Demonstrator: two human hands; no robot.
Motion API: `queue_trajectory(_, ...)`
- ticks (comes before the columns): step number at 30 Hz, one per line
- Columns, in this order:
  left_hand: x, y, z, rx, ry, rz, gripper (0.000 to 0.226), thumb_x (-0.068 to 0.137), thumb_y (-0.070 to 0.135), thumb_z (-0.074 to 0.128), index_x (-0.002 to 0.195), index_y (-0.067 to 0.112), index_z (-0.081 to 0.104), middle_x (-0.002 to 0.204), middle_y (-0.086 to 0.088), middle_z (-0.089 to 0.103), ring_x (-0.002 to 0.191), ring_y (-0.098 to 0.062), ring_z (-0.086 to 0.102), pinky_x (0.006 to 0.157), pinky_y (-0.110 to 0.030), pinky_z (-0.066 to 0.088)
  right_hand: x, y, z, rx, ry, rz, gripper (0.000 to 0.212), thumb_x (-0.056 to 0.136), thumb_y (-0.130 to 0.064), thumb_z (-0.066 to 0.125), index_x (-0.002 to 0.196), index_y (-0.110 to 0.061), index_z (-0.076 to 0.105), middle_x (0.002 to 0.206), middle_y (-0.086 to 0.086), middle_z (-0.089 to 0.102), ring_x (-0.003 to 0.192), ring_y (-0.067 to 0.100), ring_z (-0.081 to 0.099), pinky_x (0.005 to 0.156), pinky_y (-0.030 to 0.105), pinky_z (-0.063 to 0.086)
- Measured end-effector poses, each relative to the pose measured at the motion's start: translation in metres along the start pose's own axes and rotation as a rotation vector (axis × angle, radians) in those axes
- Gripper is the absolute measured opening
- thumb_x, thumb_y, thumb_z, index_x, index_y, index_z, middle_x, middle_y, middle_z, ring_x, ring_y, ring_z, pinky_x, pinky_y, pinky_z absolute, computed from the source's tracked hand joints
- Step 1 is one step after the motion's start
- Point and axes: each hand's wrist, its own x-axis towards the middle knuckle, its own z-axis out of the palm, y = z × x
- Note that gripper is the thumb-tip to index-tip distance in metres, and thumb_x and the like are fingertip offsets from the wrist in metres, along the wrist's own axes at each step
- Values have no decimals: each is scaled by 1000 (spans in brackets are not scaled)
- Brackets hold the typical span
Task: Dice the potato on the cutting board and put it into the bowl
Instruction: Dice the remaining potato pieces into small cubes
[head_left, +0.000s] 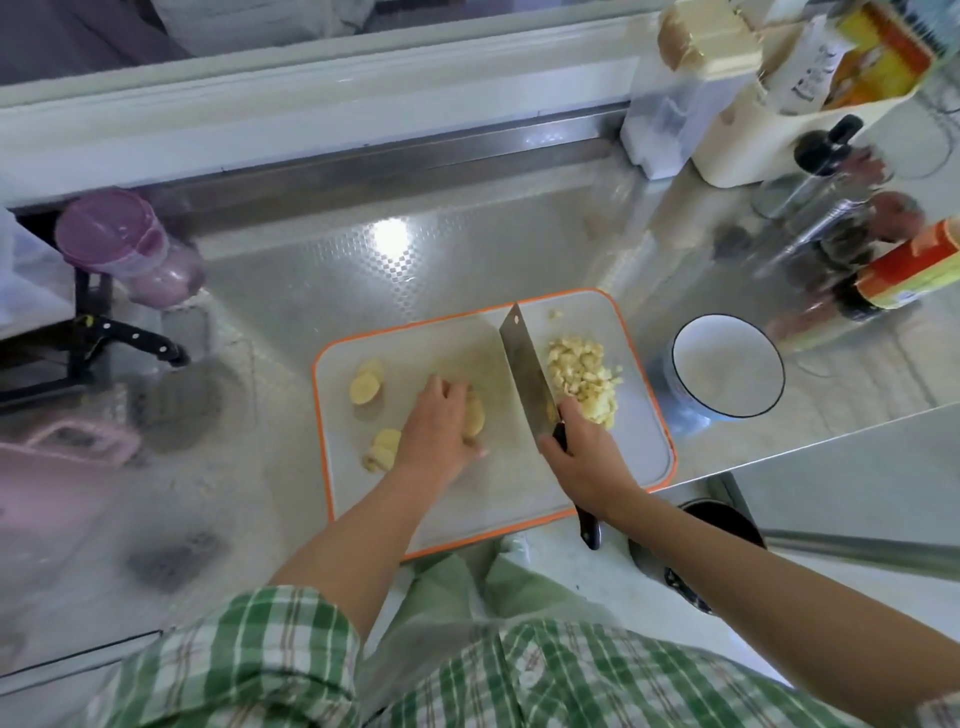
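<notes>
Step in hand: dicing, judged about half done; nothing has reached the bowl yet

- White plastic cutting board with orange rim (493, 493): centre of frame, its lower edge at the counter's front edge
- Right hand (582, 457): fingers wrapped round the black handle of the broad steel cleaver (524, 364), whose blade stands on edge mid-board with its tip toward the top of the frame
- Left hand (441, 426): fingers bent down over a pale yellow potato piece (475, 418) just left of the blade; how much potato lies under the palm is unclear
- Heap of small potato dice (584, 379): right of the blade, on the board
- Uncut potato slices (366, 384): two groups on the left of the board
- White ceramic bowl with dark rim (727, 374): just right of the board, empty

Next move, as judged: chop through the held piece with fingertips tucked back, then sweep the dice right, over the rim, into the bowl

Room: bare steel counter (311, 270) above the board; bottles crowd the upper right behind the bowl; little margin at the lower edge
</notes>
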Motion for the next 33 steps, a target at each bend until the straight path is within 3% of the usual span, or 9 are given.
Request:
queue_trajectory(6, 7, -3, -5, 101, 13, 97, 52, 73, 34, 78, 113, 11, 55, 111, -9, 49, 102, -28, 54, 85, -39, 45, 4, 0, -1, -12, -51, -39, 17, 92, -16, 48, 87, -12, 32, 59, 8, 44, 50, 23, 41, 50, 35, 31)
queue_trajectory(14, 5, 3, 7, 36, 167, -69, 55, 77, 51, 71, 110, 11, 54, 104, -7, 56, 98, -26, 55, 83, -33, 42, 5, -4, -2, -75, -110, -127, 15, 94, -20, 48, 89, -13, 36, 56, 5, 43, 50, 22, 40, 50, 37, 32)
queue_trajectory(17, 3, 9, 5, -37, 129, -123, 56, 73, 44, 77, 113, 12, 52, 106, -9, 57, 99, -28, 55, 83, -33, 41, 7, -4, -2, -147, -108, -154, 15, 93, -20, 48, 88, -13, 35, 55, 4, 41, 48, 21, 37, 49, 34, 30)
queue_trajectory(22, -5, 7, 7, -231, 135, -251, 30, 81, 21, 69, 107, 14, 56, 102, -7, 64, 96, -29, 59, 79, -35, 44, 10, -10, 1, -281, -72, -154, 15, 89, -18, 47, 89, -15, 32, 55, 0, 39, 48, 18, 36, 46, 30, 27)
queue_trajectory(28, -4, 5, 12, -409, 173, -358, 21, 83, 18, 69, 103, 15, 60, 95, -4, 68, 90, -25, 63, 80, -37, 50, 14, -11, 4, -346, -49, -188, 12, 94, -23, 45, 93, -16, 36, 58, 3, 46, 54, 27, 49, 46, 30, 30)
queue_trajectory(33, 0, 4, 15, -493, 189, -406, 12, 80, 19, 72, 85, 20, 61, 82, 1, 68, 75, -27, 68, 74, -42, 55, 13, -8, 3, -367, -79, -253, 10, 96, -20, 42, 92, -15, 34, 58, 6, 45, 55, 31, 50, 47, 31, 31)
